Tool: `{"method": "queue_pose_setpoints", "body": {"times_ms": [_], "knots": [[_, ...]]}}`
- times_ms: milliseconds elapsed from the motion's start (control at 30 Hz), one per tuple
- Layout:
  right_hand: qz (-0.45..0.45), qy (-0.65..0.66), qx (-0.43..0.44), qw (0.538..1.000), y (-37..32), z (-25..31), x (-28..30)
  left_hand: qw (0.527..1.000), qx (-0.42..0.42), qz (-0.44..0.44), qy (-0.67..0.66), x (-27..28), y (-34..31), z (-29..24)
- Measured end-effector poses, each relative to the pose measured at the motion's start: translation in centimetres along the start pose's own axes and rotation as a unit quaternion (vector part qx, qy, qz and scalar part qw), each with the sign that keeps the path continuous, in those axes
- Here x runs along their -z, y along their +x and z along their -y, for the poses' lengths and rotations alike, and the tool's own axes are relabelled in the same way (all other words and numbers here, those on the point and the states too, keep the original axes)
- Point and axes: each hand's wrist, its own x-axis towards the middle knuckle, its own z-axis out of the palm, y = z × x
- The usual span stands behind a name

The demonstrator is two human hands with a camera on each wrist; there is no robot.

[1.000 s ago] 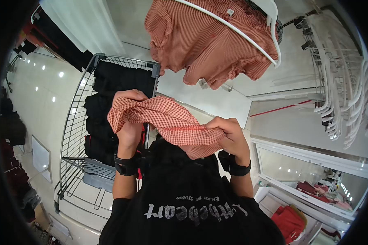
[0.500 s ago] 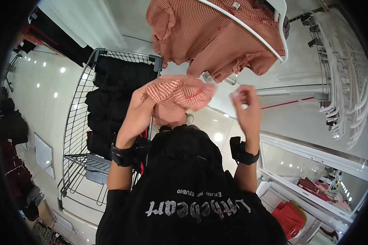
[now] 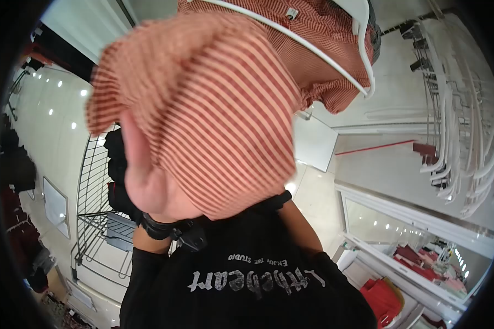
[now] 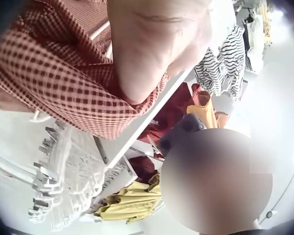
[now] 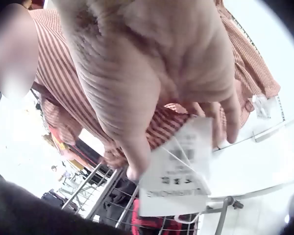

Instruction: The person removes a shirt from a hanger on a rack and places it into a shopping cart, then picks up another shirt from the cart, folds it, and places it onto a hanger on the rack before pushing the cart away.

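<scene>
A red-and-cream checked garment (image 3: pixel 225 126) is raised in front of the chest and fills much of the head view, its broad panel showing as stripes. My left hand (image 3: pixel 148 183) holds it from the left, partly covered by the cloth. In the left wrist view, a finger presses into a fold of the checked fabric. Behind the raised cloth, my right hand is hidden from the head camera. The right wrist view shows this hand (image 5: pixel 152 68) with thumb and fingers bent about a striped part of the garment. A white tag (image 5: pixel 176 176) dangles there on a string.
Similar red garments hang on a white hanger (image 3: pixel 302 38) ahead. At the left stands a wire cart (image 3: pixel 90 175) with black folded clothes. White hangers (image 3: pixel 442 137) crowd a rail on the right. Red clothing (image 3: pixel 381 299) lies at the lower right.
The garment has risen toward the head camera and opened out from a small bundle. My right hand, apart from it half a second ago, has moved in behind the cloth.
</scene>
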Motion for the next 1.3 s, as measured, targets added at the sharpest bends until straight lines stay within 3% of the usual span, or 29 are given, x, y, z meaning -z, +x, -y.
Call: {"method": "queue_pose_setpoints", "body": {"times_ms": [67,200,300,333,367,500,533,567,600,633,700,733,833,933,1033,1100,1133,1233,1267,1300], "knots": [[0.03,-0.019,-0.022,0.999,0.2,0.3,2.0,0.998,-0.027,-0.029,0.045,-0.1,1.9,-0.7],[0.059,0.034,0.033,0.997,0.0,1.4,6.2,0.95,-0.103,-0.28,0.093,2.6,3.4,-2.2],[0.093,0.161,0.032,0.982,-0.4,3.6,10.4,0.871,-0.108,-0.322,0.354,4.2,3.1,-0.8],[0.104,0.222,0.024,0.969,-0.4,4.5,11.5,0.887,-0.122,-0.3,0.328,4.7,2.5,-0.3],[0.115,0.282,0.018,0.952,-0.2,5.3,12.5,0.857,-0.112,-0.341,0.37,4.6,2.2,0.2],[0.13,0.415,0.012,0.9,1.2,9.3,14.3,0.798,0.04,-0.302,0.52,3.9,0.4,2.5],[0.149,0.452,-0.002,0.879,1.5,10.1,14.6,0.813,0.081,-0.218,0.534,4.8,-0.5,3.2],[0.163,0.482,-0.014,0.86,1.8,11.0,14.6,0.744,0.161,-0.126,0.636,5.7,-1.8,3.2],[0.178,0.511,-0.026,0.84,2.3,11.8,14.6,0.754,0.218,-0.117,0.609,4.2,-1.3,4.2],[0.193,0.539,-0.038,0.819,2.7,12.5,14.4,0.73,0.218,-0.066,0.645,3.9,-1.3,4.9],[0.228,0.572,-0.048,0.786,3.4,13.4,13.5,0.733,0.162,-0.103,0.652,3.4,-1.5,6.6],[0.235,0.572,-0.06,0.783,3.6,13.8,13.1,0.663,0.128,-0.132,0.725,3.7,-1.7,7.0],[0.26,0.588,-0.05,0.765,4.0,14.7,12.4,0.655,0.056,-0.155,0.738,3.5,-1.0,6.4],[0.212,0.604,-0.027,0.768,3.6,14.9,11.9,0.698,0.052,-0.213,0.682,4.4,-1.6,6.0],[0.243,0.63,0.041,0.736,3.5,14.4,10.7,0.739,0.018,-0.286,0.61,5.5,-1.8,6.1],[0.265,0.601,0.047,0.753,3.1,14.9,10.8,0.795,-0.019,-0.372,0.478,5.7,-1.7,6.9],[0.275,0.587,0.051,0.76,3.0,15.2,10.8,0.784,0.026,-0.458,0.419,5.8,-2.1,7.1],[0.228,0.443,0.108,0.86,2.6,15.8,11.3,0.802,0.008,-0.494,0.336,5.8,-1.2,6.5],[0.217,0.415,0.161,0.869,2.7,15.2,11.1,0.828,0.011,-0.499,0.258,5.2,-0.9,6.1],[0.209,0.364,0.153,0.895,2.4,14.8,11.2,0.829,0.018,-0.507,0.234,5.2,-1.0,5.6]]}}
